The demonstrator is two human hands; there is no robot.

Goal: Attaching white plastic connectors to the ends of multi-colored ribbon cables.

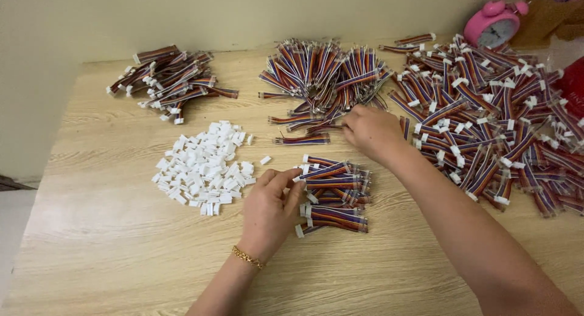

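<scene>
Plainly, the wooden table (109,243) has its widest bare stretch along the bottom of the frame, below my wrists, with more room at lower left where the table edge runs diagonally beside the floor; the back edge meets the wall at the top; the right side is crowded by a big heap of rainbow ribbon cables (499,121), with a pink alarm clock (491,24) behind it at upper right. My left hand (267,209) sits at centre bottom, fingers curled, thumb and forefinger pinching the white end of a cable at the left edge of the small cable stack (334,194); a gold bracelet (247,257) circles that wrist. My right hand (370,130) reaches up past centre, fingers drawn together and touching the lower fringe of the middle cable bundle (325,72); whether it grips one I cannot tell. The small stack lies between my two hands, just right of the left one and below the right; a pile of white connectors (204,167) lies just left of my left hand; another cable pile (167,79) rests well apart at upper left.
</scene>
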